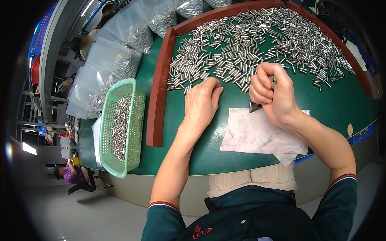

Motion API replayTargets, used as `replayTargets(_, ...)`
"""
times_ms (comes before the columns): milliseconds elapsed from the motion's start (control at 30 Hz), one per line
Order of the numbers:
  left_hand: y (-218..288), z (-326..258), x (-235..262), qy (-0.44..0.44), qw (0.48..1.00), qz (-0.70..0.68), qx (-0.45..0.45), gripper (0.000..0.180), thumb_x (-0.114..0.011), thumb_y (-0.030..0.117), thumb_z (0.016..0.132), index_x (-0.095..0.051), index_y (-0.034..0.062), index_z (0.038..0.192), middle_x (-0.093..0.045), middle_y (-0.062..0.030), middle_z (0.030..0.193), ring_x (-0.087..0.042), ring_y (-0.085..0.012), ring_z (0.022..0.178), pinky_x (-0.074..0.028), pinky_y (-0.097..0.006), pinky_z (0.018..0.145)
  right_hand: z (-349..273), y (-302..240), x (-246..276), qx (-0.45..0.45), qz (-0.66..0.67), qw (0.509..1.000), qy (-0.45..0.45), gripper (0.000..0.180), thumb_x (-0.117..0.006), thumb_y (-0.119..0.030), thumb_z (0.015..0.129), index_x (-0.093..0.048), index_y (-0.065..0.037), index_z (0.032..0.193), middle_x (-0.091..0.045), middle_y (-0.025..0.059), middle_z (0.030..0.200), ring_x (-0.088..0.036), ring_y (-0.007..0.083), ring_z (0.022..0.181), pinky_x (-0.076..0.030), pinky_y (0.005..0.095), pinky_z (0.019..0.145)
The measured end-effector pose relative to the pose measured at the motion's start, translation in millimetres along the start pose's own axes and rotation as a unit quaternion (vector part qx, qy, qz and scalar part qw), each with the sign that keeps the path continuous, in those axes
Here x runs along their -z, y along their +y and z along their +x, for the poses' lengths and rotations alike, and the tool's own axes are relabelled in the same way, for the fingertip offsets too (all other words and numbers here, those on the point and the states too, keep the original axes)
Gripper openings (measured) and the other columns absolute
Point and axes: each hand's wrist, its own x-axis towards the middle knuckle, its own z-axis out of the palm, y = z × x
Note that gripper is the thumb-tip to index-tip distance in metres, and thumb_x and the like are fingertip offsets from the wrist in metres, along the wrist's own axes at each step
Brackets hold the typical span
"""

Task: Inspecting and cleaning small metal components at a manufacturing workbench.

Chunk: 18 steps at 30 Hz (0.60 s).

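Many short shiny metal pins lie loose across the far part of the green tabletop. My left hand rests at the near edge of the pins, its fingers curled down and thumb drawn in. Whatever those fingers hold, if anything, is hidden. My right hand is closed in a fist around a tool with a dark pointed metal tip, which pokes out below the fist. The rest of that tool is mostly covered by the fingers. Under the tip lies a smudged white cloth.
A dark red wooden rail borders the pins at the left. Beside it stands a pale green basket holding more pins. Clear plastic bags of pins line the table's far left. A black fan stands far right. Other people sit farther off.
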Motion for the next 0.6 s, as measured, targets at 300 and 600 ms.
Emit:
replayTargets(300,11.9,0.3,20.9,-0.133,0.676,-0.683,0.244,0.015,-0.054,0.018,0.085,-0.047,0.0055,0.082,-0.042,0.0,0.07,-0.033,-0.0055,0.056,-0.03,-0.019,0.052,2.2,1.5,2.7,-0.004,0.0,1.0,0.004,0.03,-0.031,-0.022,0.083,-0.027,-0.012,0.055,-0.023,-0.0033,0.042,-0.017,0.006,0.037,-0.017,0.0224,0.038)
replayTargets(600,8.3,-1.9,19.3,-0.163,0.628,-0.711,0.272,0.025,-0.055,0.016,0.084,-0.051,-0.0003,0.103,-0.05,-0.0029,0.075,-0.036,-0.0053,0.057,-0.033,-0.02,0.053,2.8,0.6,2.2,-0.003,0.011,1.0,0.003,0.03,-0.032,-0.021,0.083,-0.028,-0.012,0.056,-0.024,-0.003,0.042,-0.018,0.0057,0.037,-0.016,0.0218,0.038)
